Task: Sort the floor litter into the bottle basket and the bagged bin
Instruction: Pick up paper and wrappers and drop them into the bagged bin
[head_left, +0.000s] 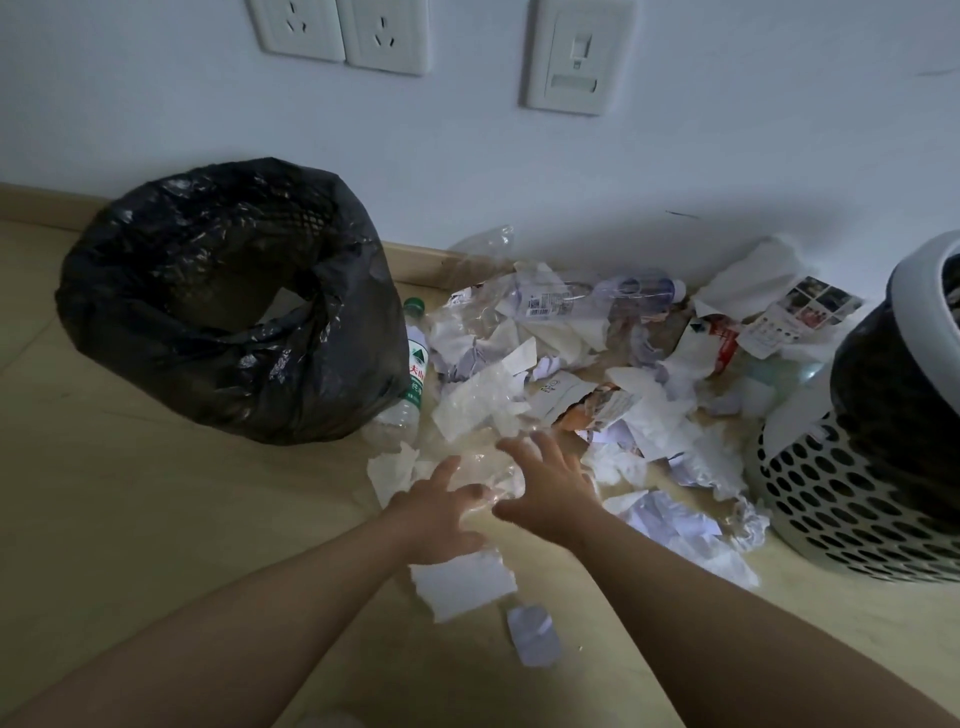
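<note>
Both hands, left (439, 512) and right (548, 486), spread open over crumpled clear plastic (485, 475); black-bagged bin (228, 301) far left, perforated basket (852, 499) right.

1. Two bare hands are held low over the floor (156, 519), the left hand (441, 512) and right hand (550, 486) close together, fingers spread.
2. A crumpled clear plastic piece (485, 475) is seen between and beneath the hands; whether it is gripped cannot be told.
3. A pile of torn paper (649, 415) and wrappers is spread along the wall.
4. A bin lined with a black bag (228, 306) is tilted at the left, and a green-capped bottle (413, 374) lies against it.
5. A perforated white basket (857, 499) is seen at the right edge.
6. A torn white sheet (462, 584) lies just below the left hand.
</note>
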